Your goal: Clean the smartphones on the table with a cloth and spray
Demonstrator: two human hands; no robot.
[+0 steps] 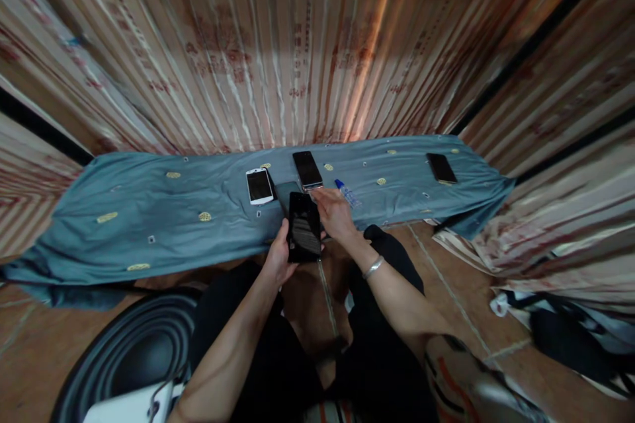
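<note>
A blue-grey cloth [149, 211] covers the long counter, probably to keep the screens off a hard surface. Going left to right, a white phone [259, 186] lies face up on it, then a dark phone [307, 169] just behind the person's reach. The left hand [278, 258] grips a black phone [303, 227] by its lower edge, holding it above the counter's near rim with the glass tilted toward the person, as if to read it. The right hand [335, 213] hovers beside its top, palm down, fingers loosely spread, holding nothing that I can make out. A blue-capped pen [347, 193] lies just past it. Another dark phone [441, 168] sits well apart, toward the right end.
</note>
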